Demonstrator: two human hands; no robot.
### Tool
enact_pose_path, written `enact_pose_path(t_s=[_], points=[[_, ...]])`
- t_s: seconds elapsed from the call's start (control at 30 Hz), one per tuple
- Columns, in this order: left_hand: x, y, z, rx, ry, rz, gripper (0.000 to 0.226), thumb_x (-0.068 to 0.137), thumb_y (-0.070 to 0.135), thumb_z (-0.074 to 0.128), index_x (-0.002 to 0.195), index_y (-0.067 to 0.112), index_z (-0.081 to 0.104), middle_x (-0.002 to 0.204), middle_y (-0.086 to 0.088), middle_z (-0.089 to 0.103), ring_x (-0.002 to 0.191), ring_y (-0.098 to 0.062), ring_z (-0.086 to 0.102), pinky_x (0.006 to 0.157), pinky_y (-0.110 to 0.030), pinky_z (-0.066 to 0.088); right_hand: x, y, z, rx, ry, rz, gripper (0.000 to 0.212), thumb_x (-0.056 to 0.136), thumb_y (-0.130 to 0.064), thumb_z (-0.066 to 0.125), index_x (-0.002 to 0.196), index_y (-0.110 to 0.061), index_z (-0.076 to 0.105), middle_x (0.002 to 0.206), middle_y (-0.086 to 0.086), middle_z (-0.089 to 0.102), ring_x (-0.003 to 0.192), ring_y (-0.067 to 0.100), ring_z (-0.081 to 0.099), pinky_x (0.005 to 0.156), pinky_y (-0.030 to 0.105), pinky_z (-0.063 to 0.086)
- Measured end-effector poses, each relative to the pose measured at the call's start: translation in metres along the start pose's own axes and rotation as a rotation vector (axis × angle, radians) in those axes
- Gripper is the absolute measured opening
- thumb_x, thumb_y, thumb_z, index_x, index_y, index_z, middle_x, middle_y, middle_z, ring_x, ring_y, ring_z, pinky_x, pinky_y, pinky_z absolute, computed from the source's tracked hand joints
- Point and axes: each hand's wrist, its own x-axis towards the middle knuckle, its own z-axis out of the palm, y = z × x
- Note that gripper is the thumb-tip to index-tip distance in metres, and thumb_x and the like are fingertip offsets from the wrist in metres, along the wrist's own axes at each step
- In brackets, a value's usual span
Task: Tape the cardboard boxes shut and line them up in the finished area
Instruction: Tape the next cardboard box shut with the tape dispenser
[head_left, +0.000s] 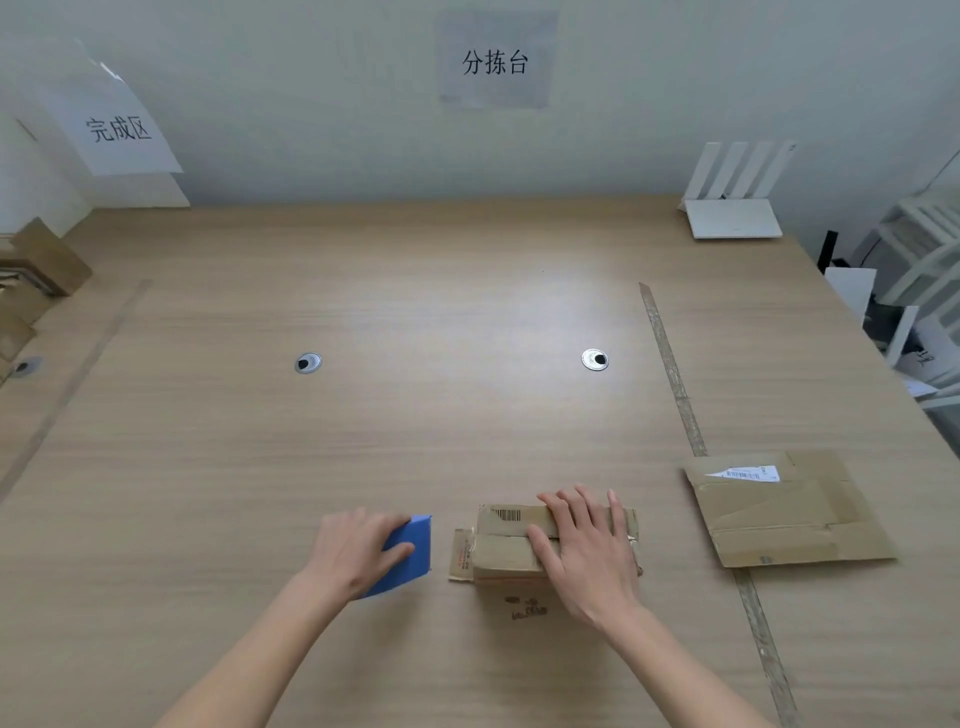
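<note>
The blue object (408, 553) under the left hand (353, 553) is half covered, so only a flat, matte, wedge-shaped end shows; what it is cannot be told for sure. The left hand's fingers curl over its top and the thumb lies along its side, holding it on the bench (415, 312). Just to its right, apart from it, sits the small cardboard box (498, 545), near the front edge of the bench. The right hand (587, 545) lies flat on its top with straight, spread fingers, pressing the flaps down and hiding the right half of the lid. The seam between the two flaps shows as a dark line, a barcode is printed on the far flap, and a crinkled strip of tape (462, 553) juts from the left end. Faint print on the box's near face is unreadable.

Further right lies a flattened cardboard sheet (784, 514), creased, with a white label at its far edge, covering part of a worn tape line (675, 374) on the woodgrain surface. At the far left edge, brown boxes (36, 270) are cut off by the frame, below a paper sign (117, 127).
</note>
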Motion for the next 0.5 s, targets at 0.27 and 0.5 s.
enact_pose_path(t_s=[0.27, 0.5], points=[[-0.004, -0.009, 0.04, -0.133, 0.185, -0.136, 0.052, 0.099, 0.046, 0.05, 0.147, 0.041, 0.033, 0.094, 0.002, 0.071, 0.086, -0.027, 0.068, 0.059, -0.032, 0.045, -0.001, -0.001, -0.001, 0.011, -0.014, 0.004, 0.053, 0.102, -0.062, 0.02, 0.138, -0.035, 0.048, 0.138, -0.014, 0.052, 0.144, 0.017, 0.036, 0.125, 0.047, 0.005], [-0.012, 0.001, 0.092, -0.209, 0.265, -0.172, 0.084, 0.061, 0.033, 0.093, 0.135, 0.02, 0.054, 0.044, 0.0, 0.044, 0.028, -0.022, 0.042, 0.036, -0.018, 0.024, -0.001, 0.001, -0.001, 0.001, -0.022, -0.001, 0.056, 0.102, -0.065, 0.015, 0.141, -0.036, 0.043, 0.142, -0.014, 0.047, 0.147, 0.016, 0.031, 0.125, 0.047, 0.002]])
